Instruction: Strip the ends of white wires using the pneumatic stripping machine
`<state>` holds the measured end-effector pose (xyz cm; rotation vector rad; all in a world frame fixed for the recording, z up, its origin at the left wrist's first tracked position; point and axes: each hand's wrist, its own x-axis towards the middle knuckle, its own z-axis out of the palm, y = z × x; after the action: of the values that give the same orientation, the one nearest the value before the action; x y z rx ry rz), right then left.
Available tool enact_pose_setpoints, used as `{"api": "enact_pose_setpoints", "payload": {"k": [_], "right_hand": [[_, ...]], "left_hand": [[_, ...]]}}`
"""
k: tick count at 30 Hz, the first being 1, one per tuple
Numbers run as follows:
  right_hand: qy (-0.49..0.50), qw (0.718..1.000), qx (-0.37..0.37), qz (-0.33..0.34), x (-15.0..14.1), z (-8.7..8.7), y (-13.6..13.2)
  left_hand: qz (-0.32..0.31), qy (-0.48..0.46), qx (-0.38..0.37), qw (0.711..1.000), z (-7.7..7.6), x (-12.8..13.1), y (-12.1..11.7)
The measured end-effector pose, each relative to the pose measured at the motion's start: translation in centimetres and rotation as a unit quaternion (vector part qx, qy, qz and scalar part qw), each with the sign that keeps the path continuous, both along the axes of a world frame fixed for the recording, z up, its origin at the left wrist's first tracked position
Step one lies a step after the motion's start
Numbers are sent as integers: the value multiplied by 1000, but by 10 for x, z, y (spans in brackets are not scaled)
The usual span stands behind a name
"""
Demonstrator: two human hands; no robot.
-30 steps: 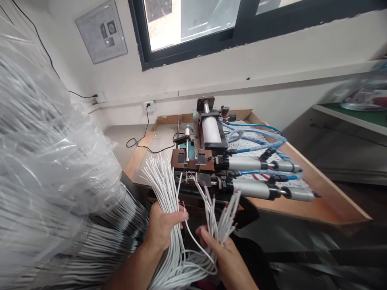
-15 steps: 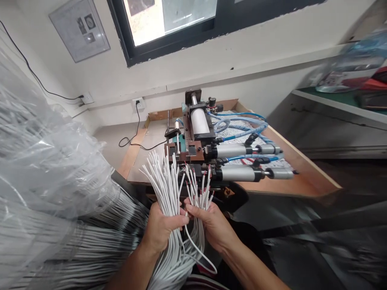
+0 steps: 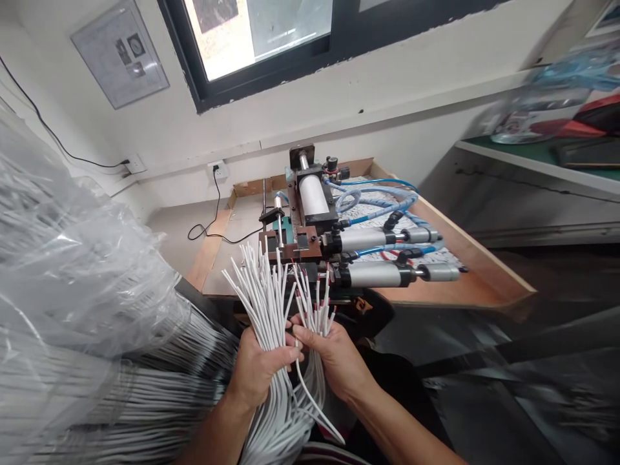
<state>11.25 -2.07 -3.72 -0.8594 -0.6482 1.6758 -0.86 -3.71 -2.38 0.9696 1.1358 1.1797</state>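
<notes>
My left hand (image 3: 259, 368) is closed around a thick bundle of white cables (image 3: 261, 303), whose ends fan upward. Close beside it, my right hand (image 3: 339, 358) grips a smaller bundle of white cables (image 3: 317, 313), several with red tips at their ends. The fingertips of both hands nearly meet between the bundles, where one loose cable (image 3: 312, 397) loops down in front. Below the hands the cables run together toward my lap. Just beyond the cable ends stands a pneumatic machine (image 3: 310, 239) with silver cylinders and blue air hoses.
The machine sits on a bench with a wooden rim (image 3: 484, 258); white scraps (image 3: 368, 206) lie behind the cylinders. At left, clear plastic sheeting (image 3: 87, 258) covers stacked cable bundles (image 3: 159, 394). A green shelf (image 3: 537, 152) at right carries a plastic bottle (image 3: 527, 116). A black cord (image 3: 217, 206) runs to a wall socket.
The view has shifted slightly, so the bench and machine appear a little further left. Both hands keep their grip on the bundles; the fingertips between them have moved slightly.
</notes>
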Motion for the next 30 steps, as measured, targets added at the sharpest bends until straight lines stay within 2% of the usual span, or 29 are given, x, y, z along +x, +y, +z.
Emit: {"api": "enact_pose_setpoints", "payload": {"k": [8,15,21,30], "right_hand": [[-140,989,30,-30,20,-6,-10],[-126,992,4,26,18,2,-16],[-164,983,3,79,22,4,-22],[-168,981,3,100,20,5,-29]], "left_hand": [[67,2,-8,998,-1,-2,2],[62,-15,-1,998,1,1,-1],[81,-62,3,995,3,1,-1],[99,-85,-13,991,5,0,-2]]}}
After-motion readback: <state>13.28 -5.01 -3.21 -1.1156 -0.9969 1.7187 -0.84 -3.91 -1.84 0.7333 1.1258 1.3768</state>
